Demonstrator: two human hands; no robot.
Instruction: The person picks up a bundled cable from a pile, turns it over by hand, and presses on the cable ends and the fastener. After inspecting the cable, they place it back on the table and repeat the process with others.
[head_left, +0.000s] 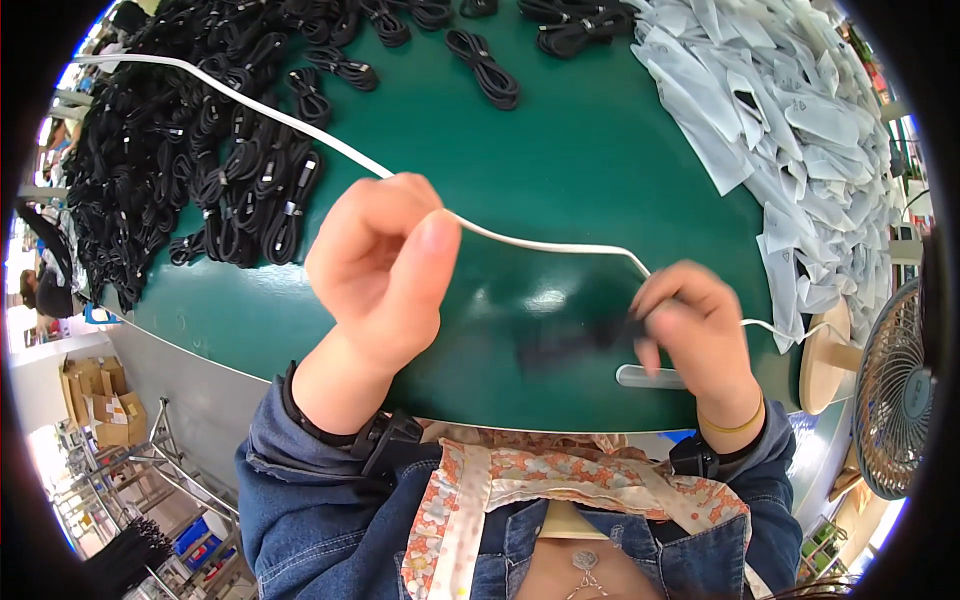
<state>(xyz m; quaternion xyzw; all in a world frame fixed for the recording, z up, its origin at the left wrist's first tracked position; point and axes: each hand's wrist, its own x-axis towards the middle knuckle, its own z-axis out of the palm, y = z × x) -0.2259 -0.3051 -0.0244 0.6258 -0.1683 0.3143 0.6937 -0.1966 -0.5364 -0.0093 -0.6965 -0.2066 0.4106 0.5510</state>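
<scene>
My left hand (375, 265) is raised over the green table, its fingers curled in and the thumb pressed toward the index finger. What it pinches, if anything, is hidden. A white cord (270, 108) runs in from the upper left, passes at the fingertips of that hand and goes on to my right hand; I cannot tell if either hand grips it. Smeared by motion, my right hand (700, 330) is closed near the table's front edge. From its fingers a blurred black bundle (570, 343) reaches leftward, its kind unclear. Beside it lies a pale oblong strip (648, 377).
Coiled black cables (250, 180) are heaped along the left and far side, with one coil (484, 68) lying apart. Pale translucent bags (790, 120) pile up at the right. A fan (905, 390) stands at the right edge by a round wooden piece (826, 358). Cardboard boxes (108, 400) sit below left.
</scene>
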